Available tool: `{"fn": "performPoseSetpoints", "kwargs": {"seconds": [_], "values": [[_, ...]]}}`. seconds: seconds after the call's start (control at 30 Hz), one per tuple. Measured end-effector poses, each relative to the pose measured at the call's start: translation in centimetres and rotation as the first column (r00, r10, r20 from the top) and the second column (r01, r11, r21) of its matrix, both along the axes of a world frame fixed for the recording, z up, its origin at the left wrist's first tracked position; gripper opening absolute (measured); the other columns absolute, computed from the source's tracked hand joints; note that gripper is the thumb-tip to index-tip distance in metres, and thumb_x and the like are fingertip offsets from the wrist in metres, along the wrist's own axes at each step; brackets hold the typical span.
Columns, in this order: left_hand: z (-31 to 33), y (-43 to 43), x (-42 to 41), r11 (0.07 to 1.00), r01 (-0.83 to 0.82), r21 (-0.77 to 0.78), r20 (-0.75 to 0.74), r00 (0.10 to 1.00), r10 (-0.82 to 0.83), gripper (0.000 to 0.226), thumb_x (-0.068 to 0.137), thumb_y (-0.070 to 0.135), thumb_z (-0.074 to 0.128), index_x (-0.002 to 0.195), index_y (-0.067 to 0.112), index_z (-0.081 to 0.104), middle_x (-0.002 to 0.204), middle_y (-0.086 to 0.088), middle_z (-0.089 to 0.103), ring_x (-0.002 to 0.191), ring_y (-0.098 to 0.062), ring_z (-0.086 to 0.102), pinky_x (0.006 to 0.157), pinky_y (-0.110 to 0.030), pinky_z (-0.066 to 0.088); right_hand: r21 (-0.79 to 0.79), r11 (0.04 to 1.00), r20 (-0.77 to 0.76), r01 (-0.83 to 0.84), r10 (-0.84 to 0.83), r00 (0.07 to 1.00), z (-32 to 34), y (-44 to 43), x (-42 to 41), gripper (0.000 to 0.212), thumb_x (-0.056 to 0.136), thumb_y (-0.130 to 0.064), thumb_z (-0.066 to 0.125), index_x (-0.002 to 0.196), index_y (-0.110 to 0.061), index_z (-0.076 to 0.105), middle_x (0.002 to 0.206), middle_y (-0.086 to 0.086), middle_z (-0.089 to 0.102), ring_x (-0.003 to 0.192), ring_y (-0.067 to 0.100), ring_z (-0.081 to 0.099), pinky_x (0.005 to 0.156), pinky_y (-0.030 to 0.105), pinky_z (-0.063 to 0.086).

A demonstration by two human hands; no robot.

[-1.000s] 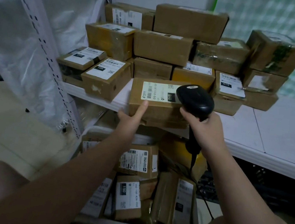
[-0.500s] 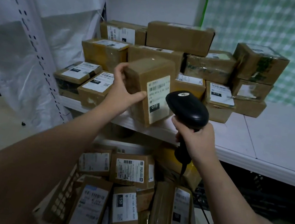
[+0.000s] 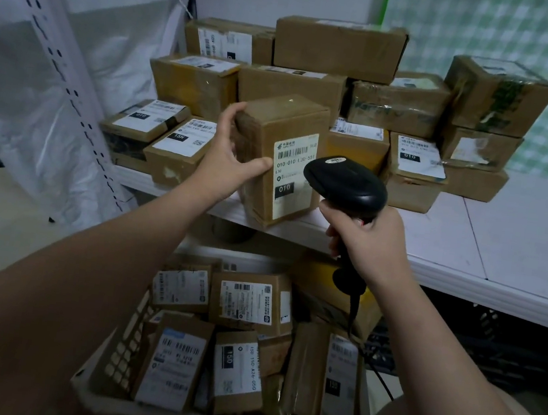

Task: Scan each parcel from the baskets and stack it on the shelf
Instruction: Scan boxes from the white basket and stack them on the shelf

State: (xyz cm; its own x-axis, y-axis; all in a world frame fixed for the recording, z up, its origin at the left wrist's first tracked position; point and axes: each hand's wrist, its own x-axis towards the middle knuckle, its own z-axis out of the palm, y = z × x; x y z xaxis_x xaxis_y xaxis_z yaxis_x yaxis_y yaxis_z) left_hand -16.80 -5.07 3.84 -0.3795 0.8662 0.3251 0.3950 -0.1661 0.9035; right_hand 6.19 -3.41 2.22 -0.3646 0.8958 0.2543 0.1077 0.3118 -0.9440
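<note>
I'm gripping the box [image 3: 280, 159] upright in my left hand [image 3: 234, 156] over the shelf [image 3: 469, 238] edge, label turned toward me so the scanner [image 3: 346, 185], clenched in my right hand [image 3: 368, 243], is reading its barcode, basket [image 3: 123, 351] waiting below.

Upright labelled brown parcel [image 3: 280, 159], shelf-edge [image 3: 470, 231].

We see a parcel storeroom: labelled cardboard boxes [image 3: 338, 48] stacked on a white shelf [image 3: 503, 242], more in a basket [image 3: 123, 351].
</note>
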Motion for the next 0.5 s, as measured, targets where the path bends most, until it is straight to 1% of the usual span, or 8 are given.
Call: {"fn": "performPoseSetpoints", "kwargs": {"seconds": [0.1, 0.2, 0.33, 0.5], "values": [[0.07, 0.03, -0.08, 1.0, -0.009, -0.015, -0.003, 1.0, 0.009, 0.082, 0.083, 0.016, 0.073, 0.138, 0.044, 0.019, 0.146, -0.008, 0.034, 0.129, -0.022, 0.043, 0.099, -0.035, 0.048, 0.011, 1.0, 0.024, -0.005, 0.005, 1.0, 0.05, -0.03, 0.19, 0.012, 0.086, -0.024, 0.071, 0.083, -0.014, 0.065, 0.065, 0.007, 0.065, 0.053, 0.013, 0.063, 0.052, 0.024, 0.053], [0.23, 0.07, -0.13, 1.0, -0.016, -0.023, 0.003, 1.0, 0.016, 0.083, 0.083, 0.016, 0.073, 0.139, 0.042, 0.018, 0.146, -0.009, 0.034, 0.13, -0.023, 0.042, 0.102, -0.04, 0.046, 0.006, 1.0, 0.046, -0.004, 0.004, 0.999, 0.05, -0.2, 0.31, 0.012, 0.086, -0.025, 0.07, 0.082, -0.016, 0.064, 0.064, 0.007, 0.066, 0.053, 0.015, 0.064, 0.055, 0.029, 0.055], [0.3, 0.08, -0.23, 0.999, -0.021, -0.035, 0.003, 1.0, 0.021, 0.083, 0.082, 0.017, 0.074, 0.136, 0.047, 0.019, 0.147, -0.008, 0.033, 0.132, -0.025, 0.04, 0.105, -0.047, 0.043, -0.005, 1.0, 0.059, -0.006, 0.006, 0.998, 0.06, -0.26, 0.36, 0.012, 0.086, -0.026, 0.07, 0.084, -0.016, 0.064, 0.066, 0.008, 0.066, 0.054, 0.016, 0.064, 0.058, 0.032, 0.056], [0.27, 0.05, -0.16, 0.999, -0.017, -0.046, 0.006, 1.0, 0.018, 0.086, 0.082, 0.018, 0.074, 0.141, 0.044, 0.016, 0.147, -0.008, 0.032, 0.133, -0.024, 0.04, 0.105, -0.046, 0.043, -0.02, 1.0, 0.039, -0.016, 0.017, 0.999, 0.11, -0.41, 0.52, 0.012, 0.086, -0.025, 0.07, 0.087, -0.015, 0.064, 0.066, 0.008, 0.065, 0.057, 0.02, 0.064, 0.061, 0.037, 0.057]]}}
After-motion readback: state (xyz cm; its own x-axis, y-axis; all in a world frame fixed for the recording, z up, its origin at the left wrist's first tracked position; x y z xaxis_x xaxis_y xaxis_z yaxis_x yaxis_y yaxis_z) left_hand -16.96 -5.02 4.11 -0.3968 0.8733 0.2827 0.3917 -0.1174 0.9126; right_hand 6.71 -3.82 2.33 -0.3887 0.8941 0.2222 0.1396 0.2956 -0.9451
